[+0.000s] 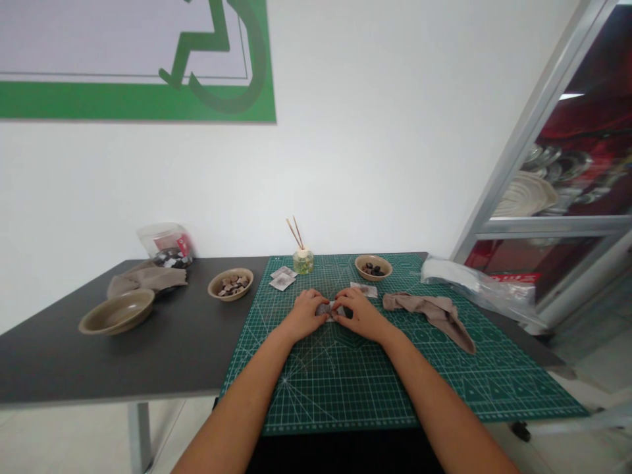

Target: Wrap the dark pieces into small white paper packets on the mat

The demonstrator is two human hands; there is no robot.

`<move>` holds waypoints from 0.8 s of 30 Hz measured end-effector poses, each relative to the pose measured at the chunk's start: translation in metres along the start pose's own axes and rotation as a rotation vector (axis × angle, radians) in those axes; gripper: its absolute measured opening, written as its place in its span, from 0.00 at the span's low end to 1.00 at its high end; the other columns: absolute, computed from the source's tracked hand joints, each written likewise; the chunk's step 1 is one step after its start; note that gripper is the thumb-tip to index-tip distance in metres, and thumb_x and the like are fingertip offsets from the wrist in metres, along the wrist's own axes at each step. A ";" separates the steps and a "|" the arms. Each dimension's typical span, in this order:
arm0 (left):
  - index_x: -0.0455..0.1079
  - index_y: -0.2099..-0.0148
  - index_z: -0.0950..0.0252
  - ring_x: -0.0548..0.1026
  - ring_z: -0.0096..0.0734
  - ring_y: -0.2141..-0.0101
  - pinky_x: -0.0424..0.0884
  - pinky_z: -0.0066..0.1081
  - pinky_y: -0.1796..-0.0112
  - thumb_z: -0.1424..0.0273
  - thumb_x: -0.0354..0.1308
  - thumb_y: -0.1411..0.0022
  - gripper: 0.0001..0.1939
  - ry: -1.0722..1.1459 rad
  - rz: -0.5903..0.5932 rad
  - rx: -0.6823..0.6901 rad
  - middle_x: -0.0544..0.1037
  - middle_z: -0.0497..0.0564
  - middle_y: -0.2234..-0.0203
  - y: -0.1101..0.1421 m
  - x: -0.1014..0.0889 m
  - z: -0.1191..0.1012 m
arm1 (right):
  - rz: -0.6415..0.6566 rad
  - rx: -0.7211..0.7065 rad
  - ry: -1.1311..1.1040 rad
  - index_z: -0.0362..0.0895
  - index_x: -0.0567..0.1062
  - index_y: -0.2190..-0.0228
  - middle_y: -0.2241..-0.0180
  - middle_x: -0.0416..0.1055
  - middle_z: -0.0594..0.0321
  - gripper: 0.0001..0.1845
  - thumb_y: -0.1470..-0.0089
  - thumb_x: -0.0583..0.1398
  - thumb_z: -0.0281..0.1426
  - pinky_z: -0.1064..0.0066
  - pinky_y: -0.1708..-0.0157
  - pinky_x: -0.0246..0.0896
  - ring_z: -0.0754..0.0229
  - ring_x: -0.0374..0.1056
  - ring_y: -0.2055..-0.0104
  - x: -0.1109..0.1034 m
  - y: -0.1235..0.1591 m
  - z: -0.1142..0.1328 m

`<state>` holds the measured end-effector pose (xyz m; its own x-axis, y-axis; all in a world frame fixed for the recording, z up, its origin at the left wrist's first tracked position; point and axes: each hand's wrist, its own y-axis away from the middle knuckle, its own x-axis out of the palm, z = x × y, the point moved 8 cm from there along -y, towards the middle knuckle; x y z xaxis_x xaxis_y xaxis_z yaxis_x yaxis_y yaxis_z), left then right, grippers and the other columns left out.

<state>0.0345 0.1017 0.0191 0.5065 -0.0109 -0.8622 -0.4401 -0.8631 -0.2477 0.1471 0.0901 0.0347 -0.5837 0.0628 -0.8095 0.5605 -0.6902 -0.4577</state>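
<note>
Over the green cutting mat [340,388], both hands meet at a small whitish packet [324,308] with a dark grey patch. My left hand [307,313] pinches its left side, fingers closed. My right hand [360,313] grips the right side with thumb and fingertips. Fingers cover much of the packet, so its contents cannot be made out. Just behind my right hand lies a similar flat packet [366,289]. Farther back on the left, more such flat packets [282,282] overlap beside a glass reed diffuser [303,262].
A bowl of dark stones [374,268] stands at the mat's back right, near a crumpled brown cloth [434,311]. Leftward are a bowl of brown stones [231,285], a larger bowl [117,312], another cloth [143,279] and a clear bag [168,243]. Plastic wrapping [474,283] lies right.
</note>
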 end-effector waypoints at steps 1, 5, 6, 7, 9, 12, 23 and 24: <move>0.71 0.56 0.63 0.65 0.38 0.56 0.61 0.38 0.53 0.71 0.58 0.46 0.13 0.000 0.002 -0.001 0.70 0.52 0.59 0.000 0.000 0.000 | -0.002 0.013 0.013 0.45 0.73 0.67 0.62 0.66 0.59 0.07 0.52 0.61 0.27 0.61 0.53 0.53 0.56 0.59 0.57 0.001 -0.001 -0.002; 0.71 0.56 0.62 0.65 0.38 0.55 0.61 0.39 0.53 0.71 0.58 0.47 0.14 0.005 0.005 -0.012 0.70 0.52 0.59 0.000 -0.001 -0.001 | -0.045 0.138 0.090 0.43 0.73 0.69 0.65 0.66 0.58 0.07 0.53 0.59 0.23 0.60 0.56 0.54 0.55 0.58 0.58 -0.002 0.000 -0.019; 0.71 0.56 0.62 0.65 0.38 0.55 0.61 0.39 0.53 0.71 0.58 0.47 0.14 0.005 0.005 -0.014 0.69 0.52 0.59 0.000 -0.001 -0.001 | -0.050 0.142 0.090 0.43 0.73 0.71 0.65 0.66 0.58 0.07 0.54 0.58 0.22 0.60 0.56 0.54 0.55 0.58 0.58 -0.003 0.001 -0.021; 0.71 0.56 0.62 0.65 0.38 0.55 0.61 0.39 0.53 0.71 0.58 0.47 0.14 0.006 0.005 -0.016 0.70 0.52 0.59 0.000 -0.001 -0.001 | -0.055 0.130 0.083 0.43 0.72 0.72 0.65 0.66 0.58 0.07 0.54 0.58 0.21 0.60 0.56 0.54 0.55 0.58 0.58 -0.004 0.002 -0.021; 0.71 0.56 0.62 0.65 0.38 0.55 0.61 0.39 0.53 0.71 0.58 0.47 0.14 0.007 0.006 -0.019 0.70 0.52 0.59 0.000 0.000 0.000 | -0.077 0.091 0.060 0.44 0.72 0.72 0.64 0.66 0.59 0.09 0.56 0.57 0.20 0.59 0.56 0.54 0.55 0.58 0.57 -0.007 0.002 -0.016; 0.71 0.56 0.62 0.65 0.38 0.55 0.62 0.38 0.53 0.71 0.58 0.47 0.14 0.005 0.008 -0.014 0.70 0.52 0.59 0.000 0.001 0.001 | -0.128 0.081 0.035 0.45 0.71 0.68 0.63 0.66 0.58 0.12 0.56 0.55 0.19 0.59 0.55 0.54 0.54 0.58 0.57 -0.011 0.001 -0.012; 0.71 0.56 0.63 0.65 0.38 0.56 0.62 0.37 0.53 0.71 0.57 0.46 0.14 0.010 -0.005 -0.004 0.69 0.52 0.60 0.001 -0.001 -0.001 | 0.002 0.019 0.063 0.44 0.74 0.65 0.65 0.70 0.59 0.11 0.50 0.56 0.23 0.59 0.55 0.54 0.56 0.61 0.59 0.000 -0.002 -0.005; 0.71 0.56 0.63 0.65 0.38 0.56 0.62 0.37 0.53 0.71 0.57 0.46 0.14 0.011 -0.006 -0.001 0.69 0.52 0.60 0.001 -0.001 -0.001 | 0.007 0.020 0.055 0.44 0.74 0.66 0.66 0.70 0.59 0.09 0.50 0.57 0.24 0.60 0.56 0.54 0.56 0.61 0.60 0.001 -0.002 -0.004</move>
<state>0.0345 0.1002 0.0198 0.5171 -0.0112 -0.8559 -0.4362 -0.8638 -0.2523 0.1478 0.0945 0.0339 -0.5462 0.0967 -0.8321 0.5526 -0.7049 -0.4447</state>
